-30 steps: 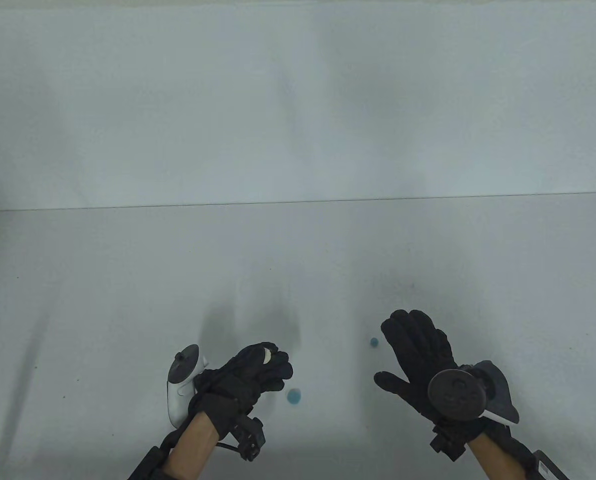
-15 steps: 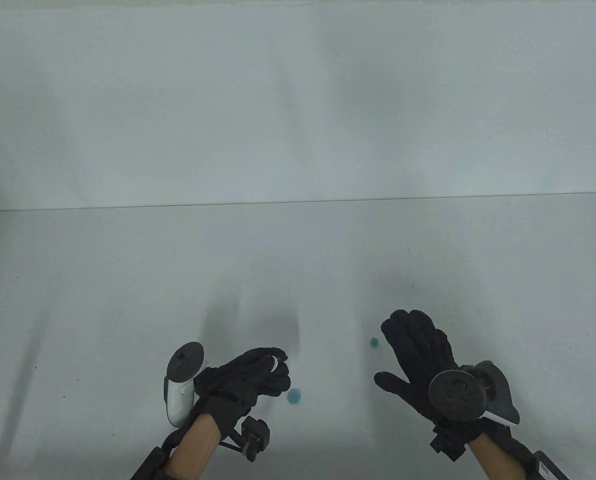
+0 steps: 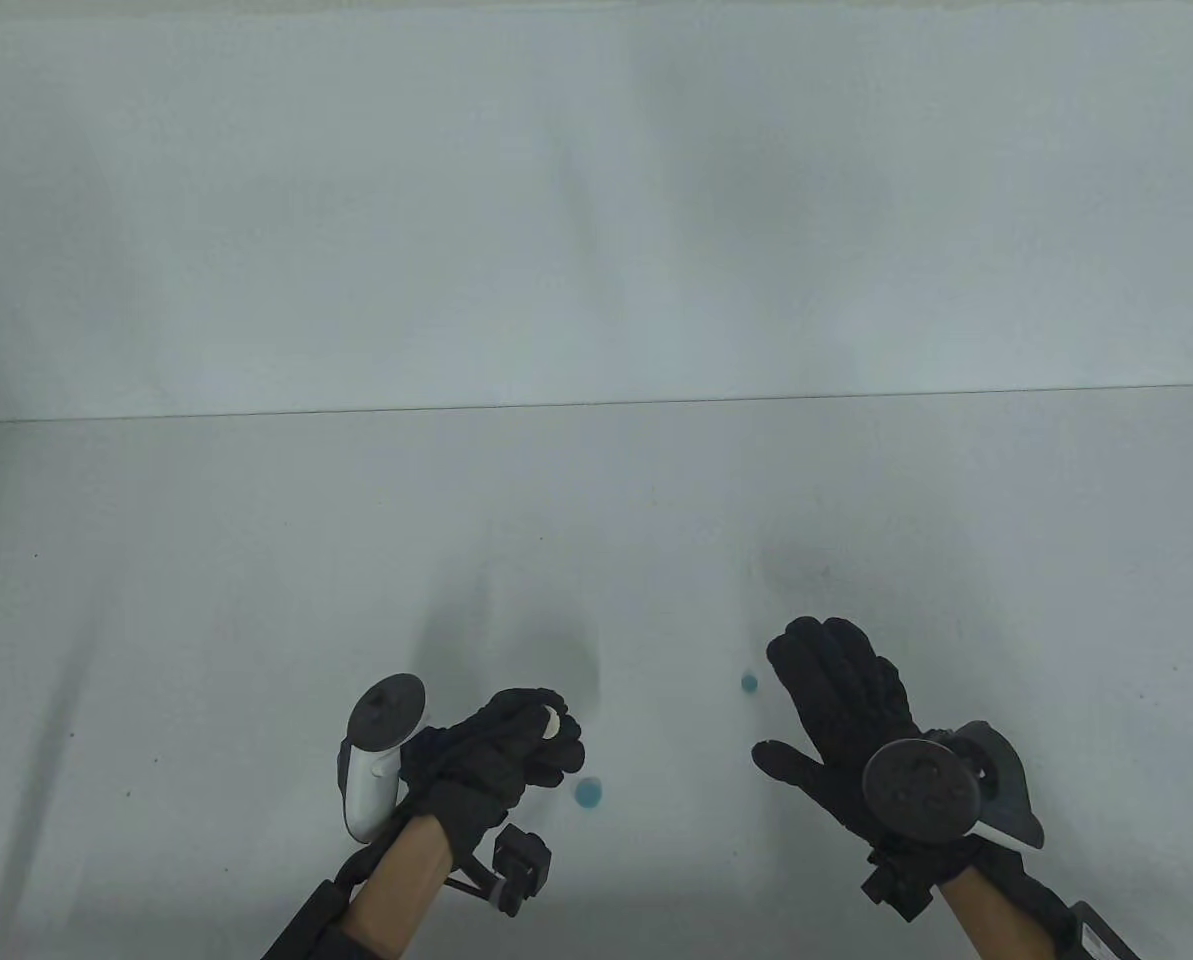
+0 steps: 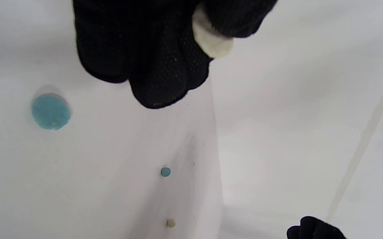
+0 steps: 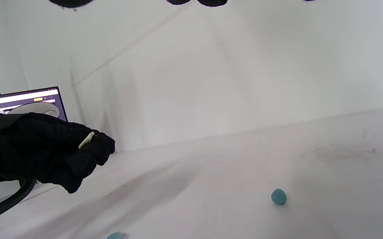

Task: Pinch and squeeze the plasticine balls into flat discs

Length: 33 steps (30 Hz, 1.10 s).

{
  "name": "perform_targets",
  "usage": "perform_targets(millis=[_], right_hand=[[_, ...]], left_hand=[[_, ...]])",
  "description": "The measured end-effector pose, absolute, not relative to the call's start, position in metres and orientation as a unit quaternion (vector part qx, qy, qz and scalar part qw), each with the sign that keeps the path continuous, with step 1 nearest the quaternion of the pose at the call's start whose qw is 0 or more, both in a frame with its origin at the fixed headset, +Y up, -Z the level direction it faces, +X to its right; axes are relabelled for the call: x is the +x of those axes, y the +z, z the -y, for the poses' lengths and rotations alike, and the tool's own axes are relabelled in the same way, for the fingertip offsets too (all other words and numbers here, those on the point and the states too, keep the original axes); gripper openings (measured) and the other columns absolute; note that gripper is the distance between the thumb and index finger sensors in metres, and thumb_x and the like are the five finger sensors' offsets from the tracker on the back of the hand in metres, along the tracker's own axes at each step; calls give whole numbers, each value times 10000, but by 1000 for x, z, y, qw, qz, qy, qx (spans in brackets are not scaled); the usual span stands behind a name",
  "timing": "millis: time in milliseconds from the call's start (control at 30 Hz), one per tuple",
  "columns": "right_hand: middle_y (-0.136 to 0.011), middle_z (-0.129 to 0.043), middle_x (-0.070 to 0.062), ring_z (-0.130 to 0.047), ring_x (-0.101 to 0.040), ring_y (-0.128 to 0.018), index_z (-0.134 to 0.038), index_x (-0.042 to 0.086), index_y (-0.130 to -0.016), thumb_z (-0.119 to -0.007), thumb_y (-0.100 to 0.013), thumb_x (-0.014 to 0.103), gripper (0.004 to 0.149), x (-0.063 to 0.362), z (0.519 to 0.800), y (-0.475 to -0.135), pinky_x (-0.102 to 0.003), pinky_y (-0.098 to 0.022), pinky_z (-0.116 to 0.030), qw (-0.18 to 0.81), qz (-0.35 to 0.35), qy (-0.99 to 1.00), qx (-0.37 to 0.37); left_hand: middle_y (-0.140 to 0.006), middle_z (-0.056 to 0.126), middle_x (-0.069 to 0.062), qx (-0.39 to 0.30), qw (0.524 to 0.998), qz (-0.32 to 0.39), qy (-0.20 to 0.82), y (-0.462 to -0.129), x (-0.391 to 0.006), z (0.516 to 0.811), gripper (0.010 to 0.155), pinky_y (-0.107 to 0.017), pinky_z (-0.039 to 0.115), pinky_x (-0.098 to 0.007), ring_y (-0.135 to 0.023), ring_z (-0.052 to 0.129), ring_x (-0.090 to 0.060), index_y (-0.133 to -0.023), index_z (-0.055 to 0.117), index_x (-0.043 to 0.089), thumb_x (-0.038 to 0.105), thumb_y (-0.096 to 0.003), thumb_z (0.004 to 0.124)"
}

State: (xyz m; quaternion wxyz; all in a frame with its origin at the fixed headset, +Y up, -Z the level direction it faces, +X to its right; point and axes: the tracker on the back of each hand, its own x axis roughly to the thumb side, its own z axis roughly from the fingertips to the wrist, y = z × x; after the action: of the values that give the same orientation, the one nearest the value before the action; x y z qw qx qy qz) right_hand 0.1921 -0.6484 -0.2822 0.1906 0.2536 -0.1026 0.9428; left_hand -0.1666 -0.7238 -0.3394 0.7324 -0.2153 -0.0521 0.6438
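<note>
Our left hand (image 3: 501,750) pinches a cream plasticine piece (image 3: 552,722), already thin, above the table (image 3: 256,600); squeezing harder, we risk tearing it or sticking it to the glove. Our right hand (image 3: 836,700) lies flat, fingers straight, beside 1 blue ball (image 3: 749,683); 1 blue disc (image 3: 589,793) lies finished.

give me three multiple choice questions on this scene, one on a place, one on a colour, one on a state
1. Where does the flat disc lie?
A. on the table, just right of the left hand
B. under the right hand
C. at the table's far edge

2. What colour is the piece pinched in the left hand?
A. blue
B. off-white
C. red

3. How is the right hand?
A. fist closed
B. pinching the small ball
C. fingers straight, holding nothing

Answers: 1 A, the table view shows the disc beside the left fingers. 2 B, the left wrist view shows a pale lump between the fingertips. 3 C, its fingers lie extended and the ball sits apart.
</note>
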Motion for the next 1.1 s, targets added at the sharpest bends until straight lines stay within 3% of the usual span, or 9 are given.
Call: perform_targets(millis=[133,367,600,767,967,1100], right_hand=[[-1231,-321,-178,-349,-526,-1098,-332,135,-1159,-510,-558,646,809,193,648,-282,-742,-701,-454,193,105,942,253],[-1232,-321,-177,-347,-528,-1098,-330,135,-1160,-511,-559,645,808,193,648,-282,-742,-700,-456,191,106,942,256],[-1232,-321,-177,-349,-529,-1098,-333,136,-1159,-510,-559,645,807,193,647,-281,-742,-700,-457,191,109,941,257],[-1231,-324,-176,-349,-528,-1099,-333,134,-1160,-511,-559,645,809,193,647,-281,-742,-700,-459,189,109,941,258],[-1231,-322,-176,-351,-528,-1098,-333,135,-1159,-511,-560,644,806,192,647,-280,-741,-700,-459,190,109,941,259],[-1231,-323,-177,-353,-527,-1098,-334,136,-1159,-512,-559,644,806,192,646,-280,-741,-700,-460,190,111,940,259]], left_hand=[[-974,767,-218,-221,770,58,595,-346,-158,718,485,-621,761,-528,-789,927,-382,-985,780,82,276,-543,731],[-726,981,-102,-189,842,58,502,-362,-137,710,508,-502,904,-405,-539,1095,-217,-921,818,11,291,-497,811],[-836,927,-150,-211,870,68,440,-378,-117,714,471,-565,856,-446,-658,1050,-287,-955,800,41,215,-519,764],[-863,901,-186,-226,889,74,390,-384,-102,721,467,-565,833,-475,-672,1025,-319,-943,824,62,241,-514,781],[-761,966,-138,-220,930,98,278,-393,-84,725,461,-517,873,-438,-570,1070,-255,-910,859,43,245,-500,805],[-789,956,-142,-213,948,108,211,-396,-74,728,467,-533,866,-440,-602,1061,-268,-923,851,42,235,-501,803]])
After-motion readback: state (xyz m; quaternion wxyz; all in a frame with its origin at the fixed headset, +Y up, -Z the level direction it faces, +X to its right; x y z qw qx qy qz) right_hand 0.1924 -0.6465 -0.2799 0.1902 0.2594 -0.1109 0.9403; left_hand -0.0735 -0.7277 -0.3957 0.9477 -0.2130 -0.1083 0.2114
